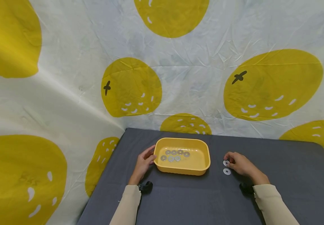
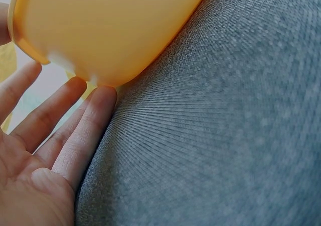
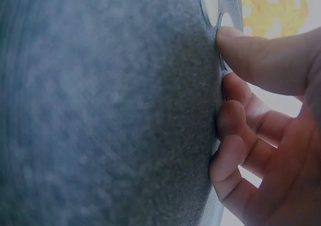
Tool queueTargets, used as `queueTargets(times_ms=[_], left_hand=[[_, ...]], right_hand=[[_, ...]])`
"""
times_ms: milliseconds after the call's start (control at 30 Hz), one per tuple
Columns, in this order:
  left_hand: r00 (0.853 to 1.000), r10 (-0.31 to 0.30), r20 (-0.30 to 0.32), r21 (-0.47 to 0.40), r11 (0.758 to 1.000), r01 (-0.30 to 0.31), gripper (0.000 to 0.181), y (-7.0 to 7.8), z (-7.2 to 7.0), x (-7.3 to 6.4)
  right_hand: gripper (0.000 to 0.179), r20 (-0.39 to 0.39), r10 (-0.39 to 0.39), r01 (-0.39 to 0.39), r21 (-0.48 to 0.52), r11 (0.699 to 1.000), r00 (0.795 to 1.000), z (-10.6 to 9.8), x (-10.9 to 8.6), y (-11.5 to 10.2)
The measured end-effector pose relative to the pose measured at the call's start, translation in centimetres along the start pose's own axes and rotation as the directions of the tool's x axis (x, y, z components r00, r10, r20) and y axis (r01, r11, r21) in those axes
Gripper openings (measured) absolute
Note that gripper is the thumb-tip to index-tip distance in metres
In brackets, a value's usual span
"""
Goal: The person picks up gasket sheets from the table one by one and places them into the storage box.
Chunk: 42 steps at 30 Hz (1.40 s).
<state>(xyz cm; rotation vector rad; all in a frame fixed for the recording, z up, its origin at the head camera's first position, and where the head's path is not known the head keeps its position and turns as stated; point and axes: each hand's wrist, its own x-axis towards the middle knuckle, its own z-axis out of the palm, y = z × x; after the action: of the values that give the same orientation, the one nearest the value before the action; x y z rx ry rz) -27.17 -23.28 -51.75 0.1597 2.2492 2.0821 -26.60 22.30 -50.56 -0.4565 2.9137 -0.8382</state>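
Observation:
My left hand (image 1: 143, 164) is at the left end of a yellow plastic tray (image 1: 184, 171). Its fingers (image 2: 75, 150) are spread and fairly straight, tips against the tray's outer wall, with the thumb at the rim. Several flat metal washers (image 1: 186, 154) lie inside, toward the tray's left half. To the right of the tray, my right hand (image 1: 242, 164) pinches a washer (image 1: 225, 162) at the tabletop between thumb and index finger; the other fingers are curled against the cloth. A second washer (image 1: 227, 171) lies just nearer to me, beside the thumb.
Dark grey cloth (image 1: 179, 200) covers the table. A white curtain with yellow fruit shapes (image 1: 190, 87) hangs behind the table and along its left side. Black wrist straps with cameras (image 1: 146, 187) sit below both hands.

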Motion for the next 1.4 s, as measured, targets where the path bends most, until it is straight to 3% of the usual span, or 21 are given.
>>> queueTargets(times_ms=[233,600,900,1067,1400], left_hand=[[0.998,0.019,-0.052,-0.006,1.0,-0.019,0.051,-1.8,0.1,0.8],[0.998,0.042,-0.052,-0.024,0.999,-0.043,0.052,-1.8,0.2,0.7],[0.997,0.04,-0.059,0.012,0.999,-0.039,0.05,-2.0,0.2,0.8],[0.997,0.048,-0.058,0.024,0.999,-0.046,0.049,-2.2,0.2,0.7],[0.997,0.066,-0.045,0.002,0.998,-0.066,0.048,-2.4,0.0,0.7]], right_hand=[[0.016,-0.037,0.023,-0.022,0.005,1.0,0.999,0.2,-0.2,-0.1],[0.019,-0.05,0.007,-0.005,0.045,0.999,0.999,0.0,-0.6,0.2],[0.028,-0.103,0.057,-0.045,0.114,0.992,0.993,0.1,-0.5,0.1],[0.034,-0.112,0.068,-0.049,0.161,0.986,0.991,-0.2,-0.2,-0.7],[0.035,-0.161,0.074,-0.047,0.162,0.986,0.984,-1.0,0.4,-3.1]])
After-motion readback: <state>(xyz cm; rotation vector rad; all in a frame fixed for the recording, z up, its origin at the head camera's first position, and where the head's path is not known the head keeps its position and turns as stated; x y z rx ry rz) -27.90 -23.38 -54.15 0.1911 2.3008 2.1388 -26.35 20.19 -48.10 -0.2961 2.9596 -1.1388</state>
